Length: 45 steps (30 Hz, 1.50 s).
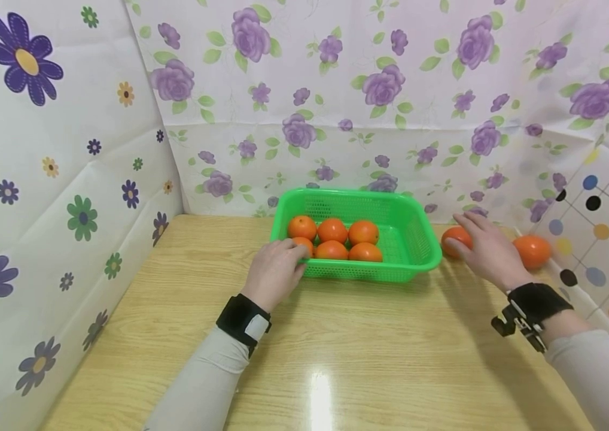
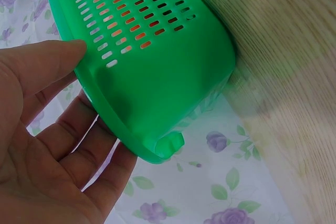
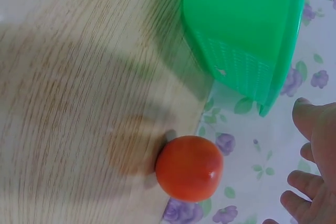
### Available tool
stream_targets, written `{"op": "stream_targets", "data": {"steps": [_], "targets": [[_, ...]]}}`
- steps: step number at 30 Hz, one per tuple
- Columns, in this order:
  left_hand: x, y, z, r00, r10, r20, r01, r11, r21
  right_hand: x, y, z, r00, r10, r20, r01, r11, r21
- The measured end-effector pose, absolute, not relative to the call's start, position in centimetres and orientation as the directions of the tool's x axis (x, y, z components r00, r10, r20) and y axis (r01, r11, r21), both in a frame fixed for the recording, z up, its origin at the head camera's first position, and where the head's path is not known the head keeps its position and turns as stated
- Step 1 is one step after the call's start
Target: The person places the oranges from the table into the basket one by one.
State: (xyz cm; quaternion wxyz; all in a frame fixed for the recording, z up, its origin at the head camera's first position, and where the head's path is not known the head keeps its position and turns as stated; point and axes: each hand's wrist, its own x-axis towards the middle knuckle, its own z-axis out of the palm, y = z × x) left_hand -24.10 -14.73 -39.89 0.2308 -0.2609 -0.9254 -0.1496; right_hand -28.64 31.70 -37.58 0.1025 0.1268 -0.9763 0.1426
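A green plastic basket (image 1: 417, 263) with slotted walls stands on the wooden table, holding several orange-red tomatoes (image 1: 332, 231) in two rows toward its left side. My left hand (image 1: 276, 269) grips the basket's rim at the front left corner; the left wrist view shows the thumb outside and the fingers on the other side of the rim. To the right of the basket, my right hand (image 1: 490, 251) hovers with spread fingers over a loose tomato (image 3: 189, 168), partly covering it in the head view. Nothing is between the right fingers.
Another tomato (image 1: 532, 251) lies farther right, close to the dotted side cloth (image 1: 606, 239). Flower-print cloth (image 1: 304, 161) hangs behind the table (image 1: 369, 347), and a similar sheet (image 1: 84, 179) borders it on the left. Each wrist wears a black strap.
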Motion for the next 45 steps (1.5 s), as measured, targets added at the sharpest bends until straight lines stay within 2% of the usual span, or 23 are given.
{"op": "stream_targets", "data": {"steps": [31, 45], "targets": [[-23.8, -14.6, -39.5, -0.760, 0.411, 0.503, 0.546, 0.823, 0.153, -32.6, 32.7, -39.1, -0.956, -0.193, 0.221, -0.246, 0.938, -0.245], [-23.8, -14.6, -39.4, -0.771, 0.407, 0.490, 0.538, 0.829, 0.156, -33.4, 32.4, -39.0, -0.973, -0.176, 0.150, -0.208, 0.951, -0.227]]}}
